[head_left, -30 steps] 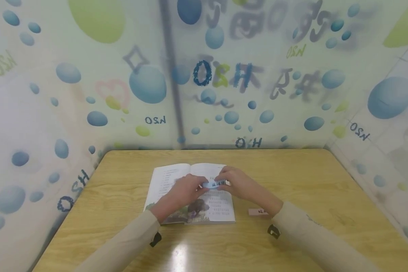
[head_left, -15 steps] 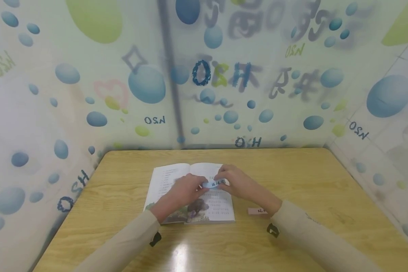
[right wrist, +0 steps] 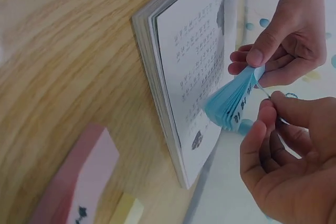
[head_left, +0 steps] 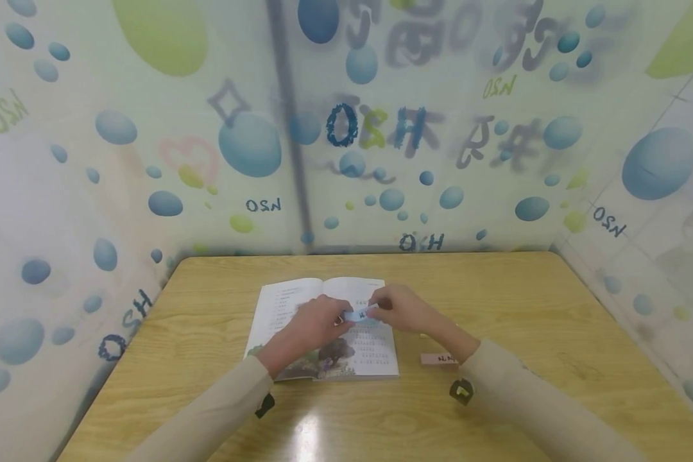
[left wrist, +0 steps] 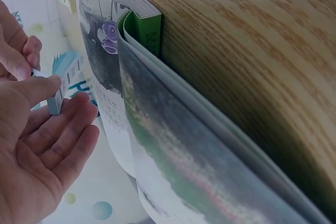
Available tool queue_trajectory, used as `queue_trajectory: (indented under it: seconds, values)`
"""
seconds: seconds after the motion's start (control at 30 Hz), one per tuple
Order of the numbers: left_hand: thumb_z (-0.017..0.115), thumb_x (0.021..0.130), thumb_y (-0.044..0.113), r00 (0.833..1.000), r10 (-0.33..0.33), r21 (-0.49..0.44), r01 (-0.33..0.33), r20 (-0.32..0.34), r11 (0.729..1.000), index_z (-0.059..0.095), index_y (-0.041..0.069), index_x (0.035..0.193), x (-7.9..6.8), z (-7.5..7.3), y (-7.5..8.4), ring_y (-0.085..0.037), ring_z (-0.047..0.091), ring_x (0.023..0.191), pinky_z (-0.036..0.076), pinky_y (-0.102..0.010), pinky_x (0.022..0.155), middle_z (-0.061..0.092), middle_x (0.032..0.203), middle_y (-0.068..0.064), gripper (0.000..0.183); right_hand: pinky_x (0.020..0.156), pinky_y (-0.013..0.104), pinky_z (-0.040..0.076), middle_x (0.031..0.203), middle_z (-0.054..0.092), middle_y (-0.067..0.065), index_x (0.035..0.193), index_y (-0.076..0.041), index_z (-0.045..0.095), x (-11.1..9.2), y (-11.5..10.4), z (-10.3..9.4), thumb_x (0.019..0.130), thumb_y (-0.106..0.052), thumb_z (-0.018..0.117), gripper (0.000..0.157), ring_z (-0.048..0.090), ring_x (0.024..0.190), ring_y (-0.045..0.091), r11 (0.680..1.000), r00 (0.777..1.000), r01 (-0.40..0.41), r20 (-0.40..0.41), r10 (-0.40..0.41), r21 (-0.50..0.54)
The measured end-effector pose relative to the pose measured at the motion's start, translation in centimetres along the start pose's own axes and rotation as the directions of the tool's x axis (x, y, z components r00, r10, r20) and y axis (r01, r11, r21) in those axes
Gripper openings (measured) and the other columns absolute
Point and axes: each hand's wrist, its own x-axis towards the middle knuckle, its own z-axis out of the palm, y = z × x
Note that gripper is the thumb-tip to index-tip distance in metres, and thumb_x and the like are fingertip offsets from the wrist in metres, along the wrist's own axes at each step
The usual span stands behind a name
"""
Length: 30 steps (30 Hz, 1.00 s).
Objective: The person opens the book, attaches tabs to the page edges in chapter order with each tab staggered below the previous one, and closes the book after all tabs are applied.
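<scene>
A narrow pad of blue sticky notes point(head_left: 355, 315) with handwriting on it is held above an open book point(head_left: 375, 362). My left hand point(head_left: 319, 319) pinches one end of the pad between thumb and fingers; its other fingers stretch out below in the left wrist view. At the free end the sheets point(right wrist: 226, 103) fan apart. My right hand point(head_left: 407, 310) has thumb and forefinger together on a thin sheet edge of the pad, its remaining fingers curled. In the right wrist view that sheet is lifted slightly from the stack.
A pink sticky-note pad point(head_left: 437, 359) with writing lies on the wooden table point(head_left: 496, 301), right of the book. Beside it is a yellow pad point(right wrist: 127, 211), partly out of frame in the right wrist view. Patterned walls point(head_left: 346, 192) stand behind and at both sides.
My right thumb and fingers have drawn together and shifted over the pad's right end, covering more of the handwriting. My left hand and the book have stayed in place.
</scene>
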Motion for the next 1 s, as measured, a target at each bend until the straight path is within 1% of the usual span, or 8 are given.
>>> queue_trajectory:
  seconds: [0.13,0.33,0.63,0.83,1.0]
  values:
    - [0.077,0.094,0.022,1.0,-0.006,0.001,0.006,0.01,1.0,0.075,0.011,0.105,0.04,0.05,-0.07,-0.009,0.066,0.075,0.054,-0.027,0.065,0.072,0.087,0.003,0.016,0.064,0.029,0.05,0.08,0.065,-0.006,0.096,-0.009,0.075,-0.19,0.49,-0.03,0.098,-0.015,0.069,0.008,0.06,0.072,0.014,0.995,1.0,-0.005,-0.002,0.005,0.1]
    - [0.076,0.094,0.023,0.999,-0.016,-0.002,0.016,0.031,1.0,0.075,0.012,0.102,0.14,0.07,-0.06,-0.006,0.06,0.068,0.052,-0.027,0.062,0.071,0.084,0.004,0.013,0.062,0.029,0.05,0.079,0.067,-0.003,0.097,-0.009,0.076,-0.35,0.47,0.05,0.098,-0.015,0.069,0.009,0.061,0.071,0.016,0.982,0.998,-0.06,0.018,0.058,0.181]
    - [0.076,0.094,0.023,1.0,-0.019,0.004,0.019,0.022,1.0,0.075,0.011,0.101,0.0,0.03,-0.15,-0.005,0.056,0.064,0.05,-0.025,0.059,0.07,0.083,0.004,0.014,0.058,0.025,0.047,0.071,0.065,0.0,0.094,-0.006,0.076,-0.25,-0.04,0.08,0.099,-0.014,0.068,0.012,0.057,0.064,0.014,0.963,0.991,-0.136,0.049,0.128,0.231]
    - [0.077,0.093,0.021,1.0,-0.003,0.004,0.003,0.012,1.0,0.075,0.01,0.098,-0.12,0.1,-0.22,-0.006,0.056,0.063,0.05,-0.026,0.058,0.07,0.082,0.003,0.012,0.06,0.026,0.05,0.072,0.065,0.002,0.094,-0.005,0.076,-0.25,-0.02,0.24,0.099,-0.012,0.066,0.013,0.059,0.066,0.015,0.952,0.988,-0.154,0.053,0.145,0.265]
    - [0.076,0.094,0.022,1.0,-0.002,0.002,0.002,0.015,1.0,0.074,0.011,0.096,0.03,0.34,-0.35,-0.007,0.055,0.062,0.049,-0.027,0.058,0.07,0.08,0.003,0.012,0.059,0.025,0.048,0.071,0.064,0.002,0.094,-0.007,0.077,-0.26,-0.23,0.35,0.099,-0.011,0.067,0.012,0.058,0.065,0.015,0.944,0.986,-0.165,0.045,0.158,0.284]
